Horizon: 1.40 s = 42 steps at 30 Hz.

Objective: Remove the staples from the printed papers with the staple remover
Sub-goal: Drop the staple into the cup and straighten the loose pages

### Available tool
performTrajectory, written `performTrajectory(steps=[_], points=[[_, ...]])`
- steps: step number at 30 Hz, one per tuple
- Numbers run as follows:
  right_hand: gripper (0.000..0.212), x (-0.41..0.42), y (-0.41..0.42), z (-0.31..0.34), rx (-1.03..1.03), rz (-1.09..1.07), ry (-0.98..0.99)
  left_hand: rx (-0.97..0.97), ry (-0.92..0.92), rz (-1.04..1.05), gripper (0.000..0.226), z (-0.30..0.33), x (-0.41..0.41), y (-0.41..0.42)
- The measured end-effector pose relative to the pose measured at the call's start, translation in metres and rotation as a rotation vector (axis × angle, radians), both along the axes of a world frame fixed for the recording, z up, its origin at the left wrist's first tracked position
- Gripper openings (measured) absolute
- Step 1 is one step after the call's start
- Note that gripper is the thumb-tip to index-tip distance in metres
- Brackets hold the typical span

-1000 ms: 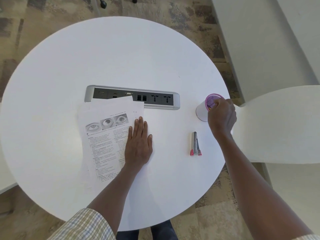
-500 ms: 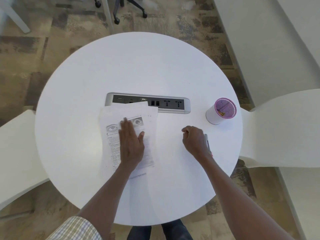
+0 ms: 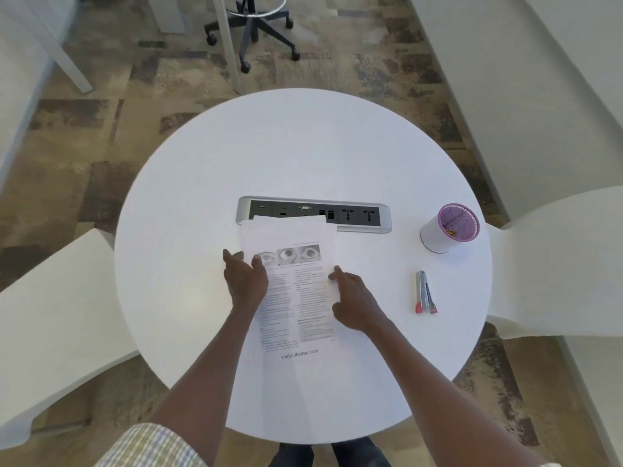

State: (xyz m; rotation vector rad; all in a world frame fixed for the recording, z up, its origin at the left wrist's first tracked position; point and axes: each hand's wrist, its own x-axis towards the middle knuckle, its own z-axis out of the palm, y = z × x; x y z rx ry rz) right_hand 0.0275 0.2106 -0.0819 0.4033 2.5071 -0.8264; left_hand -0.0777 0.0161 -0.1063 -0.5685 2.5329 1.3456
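Note:
The printed papers (image 3: 296, 298), with three eye pictures near the top, lie in the middle of the round white table (image 3: 202, 214). My left hand (image 3: 244, 278) rests flat on their left edge, fingers spread. On the right edge lies my right hand (image 3: 354, 298), its fingertips touching the sheet. The staple remover (image 3: 425, 293), silver with red tips, lies on the table to the right of the papers, apart from both hands. I cannot make out any staple.
A white cup with a purple inside (image 3: 450, 229) stands at the table's right side. A grey power socket strip (image 3: 315, 214) is set into the table just beyond the papers. White chairs stand left and right, and an office chair base (image 3: 251, 32) is beyond the table.
My right hand left the cup, passed the staple remover and came to the papers' right edge. My left hand slid to their left edge. The papers now lie straighter and nearer the middle.

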Motion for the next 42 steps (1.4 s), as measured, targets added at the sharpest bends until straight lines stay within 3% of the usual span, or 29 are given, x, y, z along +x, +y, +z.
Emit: performTrajectory(steps=[6,12,17,23,30,33,38,40,42], points=[[0.071,-0.003,-0.009,-0.005,-0.051,-0.105,-0.002,-0.079,-0.012,-0.108,0.079,-0.002,0.005,0.001],[0.073,-0.006,-0.018,-0.01,-0.085,-0.156,-0.003,-0.041,-0.107,-0.002,0.083,-0.001,0.002,-0.002],[0.067,-0.011,-0.02,-0.011,-0.092,-0.177,-0.011,0.004,-0.184,0.023,0.063,0.002,-0.006,-0.004],[0.071,-0.011,-0.019,-0.012,-0.104,-0.16,-0.006,0.197,-0.278,0.015,0.041,0.009,-0.002,0.005],[0.067,-0.006,-0.012,-0.016,-0.169,-0.228,0.034,0.366,-0.24,-0.009,0.025,0.034,0.007,-0.005],[0.068,-0.004,-0.008,-0.015,-0.26,-0.368,0.08,0.356,-0.184,-0.084,0.016,0.045,0.008,-0.009],[0.091,-0.005,0.011,0.002,-0.545,-0.652,0.204,0.415,-0.132,-0.242,0.024,0.063,0.006,-0.011],[0.084,-0.008,0.022,0.014,-0.677,-0.706,0.235,0.46,-0.134,-0.308,0.033,0.072,0.005,-0.012],[0.061,-0.013,0.032,0.03,-0.755,-0.697,0.269,0.497,-0.114,-0.356,0.04,0.083,0.005,-0.012]])
